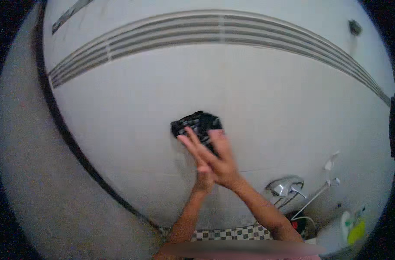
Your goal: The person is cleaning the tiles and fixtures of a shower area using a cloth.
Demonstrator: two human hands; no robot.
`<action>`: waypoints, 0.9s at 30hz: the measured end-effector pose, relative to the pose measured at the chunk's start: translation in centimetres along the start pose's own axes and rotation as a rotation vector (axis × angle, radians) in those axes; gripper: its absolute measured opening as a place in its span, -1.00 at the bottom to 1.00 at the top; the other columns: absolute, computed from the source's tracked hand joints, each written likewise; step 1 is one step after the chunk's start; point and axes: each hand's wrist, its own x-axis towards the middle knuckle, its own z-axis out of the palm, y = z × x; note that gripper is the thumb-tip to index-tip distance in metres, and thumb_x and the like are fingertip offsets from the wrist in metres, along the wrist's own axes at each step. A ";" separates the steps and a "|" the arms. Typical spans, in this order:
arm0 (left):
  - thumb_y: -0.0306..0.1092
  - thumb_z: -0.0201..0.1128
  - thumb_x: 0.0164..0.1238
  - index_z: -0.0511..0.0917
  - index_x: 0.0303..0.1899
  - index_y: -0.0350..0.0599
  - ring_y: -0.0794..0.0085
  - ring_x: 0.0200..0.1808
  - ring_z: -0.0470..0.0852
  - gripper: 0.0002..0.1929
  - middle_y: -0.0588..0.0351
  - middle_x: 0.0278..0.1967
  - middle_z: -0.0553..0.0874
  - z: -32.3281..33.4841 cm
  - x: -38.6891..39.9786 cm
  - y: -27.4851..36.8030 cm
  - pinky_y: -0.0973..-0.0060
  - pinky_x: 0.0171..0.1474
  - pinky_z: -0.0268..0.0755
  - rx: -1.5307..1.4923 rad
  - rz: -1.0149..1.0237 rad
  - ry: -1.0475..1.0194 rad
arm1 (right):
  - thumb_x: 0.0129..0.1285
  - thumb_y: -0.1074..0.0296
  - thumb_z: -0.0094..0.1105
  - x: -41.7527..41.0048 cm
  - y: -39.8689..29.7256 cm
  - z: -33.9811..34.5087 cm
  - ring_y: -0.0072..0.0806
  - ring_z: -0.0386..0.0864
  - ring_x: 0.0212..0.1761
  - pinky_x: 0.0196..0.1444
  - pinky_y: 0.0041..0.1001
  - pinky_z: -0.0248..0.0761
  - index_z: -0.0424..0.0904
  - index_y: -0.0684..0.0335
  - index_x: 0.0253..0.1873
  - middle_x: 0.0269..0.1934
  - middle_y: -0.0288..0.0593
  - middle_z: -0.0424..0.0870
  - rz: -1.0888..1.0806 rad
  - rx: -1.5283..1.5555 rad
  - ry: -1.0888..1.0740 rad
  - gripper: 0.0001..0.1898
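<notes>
A crumpled black cloth [197, 122] with pale marks or wet shine shows in front of the white tiled wall, near the middle of the view. My right hand [225, 159] is at its lower edge, the fingers stretched up onto the cloth. Close against it, lower and to the left, is my left hand [204, 178]; the two hands overlap, so part of the left is hidden. Motion blurs the fingertips. Whether the left fingers grip the cloth is unclear.
A band of grey stripes [165, 34] crosses the wall above. At lower right are a chrome shower mixer [283, 188], a hand-shower hose [309, 201] and bottles [346, 224]. Checkered mosaic [230, 234] runs below; a dark edge [70, 143] bounds the left.
</notes>
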 end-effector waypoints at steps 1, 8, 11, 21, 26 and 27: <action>0.62 -0.37 0.04 -0.55 0.41 0.06 0.12 0.49 -0.38 0.09 -0.07 0.47 -0.31 -1.1 -0.1 0.9 0.11 0.43 -0.59 0.006 -0.048 0.015 | 0.26 0.13 0.11 0.4 -0.1 1.9 0.00 0.11 0.42 0.41 0.02 -0.20 0.35 -0.02 0.31 0.39 0.11 0.14 0.049 -0.056 -0.019 -0.49; 0.27 -0.22 0.39 -0.19 0.44 -0.12 0.06 0.42 0.09 -0.19 -0.14 0.36 0.23 -5.3 0.2 4.2 0.02 0.42 -0.44 0.112 -0.009 0.143 | 0.19 -0.10 0.09 2.2 0.9 3.1 -0.31 0.07 0.46 0.39 0.16 -0.47 0.23 -0.31 0.37 0.43 -0.21 0.14 0.047 -0.461 0.005 -0.38; 0.00 -0.10 0.43 0.06 0.39 -0.12 0.12 0.39 0.17 -0.38 -0.05 0.32 0.32 -5.8 -0.1 3.4 -0.03 0.42 -0.43 0.272 0.090 0.216 | 0.13 -0.09 0.16 2.4 3.2 0.3 -0.30 0.05 0.47 0.37 0.21 -0.56 0.25 -0.35 0.36 0.42 -0.26 0.15 0.049 -0.555 0.047 -0.35; -0.23 0.14 0.26 0.17 0.37 -0.06 0.07 0.46 -0.02 -0.36 0.01 0.43 0.09 -9.6 -0.7 2.6 -0.23 0.35 -0.46 1.064 -0.073 0.050 | 0.33 0.21 -0.04 -4.1 18.0 -21.8 -0.02 0.02 0.45 0.41 -0.01 -0.21 0.31 0.11 0.34 0.41 0.06 0.11 0.424 -0.870 0.750 -0.52; -0.23 0.17 0.24 0.14 0.39 0.01 0.08 0.46 -0.04 -0.33 0.02 0.43 0.07 -10.1 -1.5 2.8 -0.26 0.34 -0.43 1.131 -0.108 0.018 | 0.41 0.14 -0.14 -11.9 19.7 -20.0 0.10 0.08 0.40 0.41 -0.13 -0.11 0.30 0.31 0.31 0.31 0.24 0.25 0.796 -0.722 1.093 -0.52; -0.23 0.17 0.24 0.14 0.39 0.01 0.08 0.46 -0.04 -0.33 0.02 0.43 0.07 -10.1 -1.6 2.8 -0.26 0.34 -0.43 1.129 -0.103 0.012 | 0.41 0.14 -0.13 -12.6 19.2 -17.8 0.11 0.04 0.42 0.42 -0.13 -0.14 0.28 0.28 0.33 0.33 0.26 0.19 0.850 -0.735 1.088 -0.51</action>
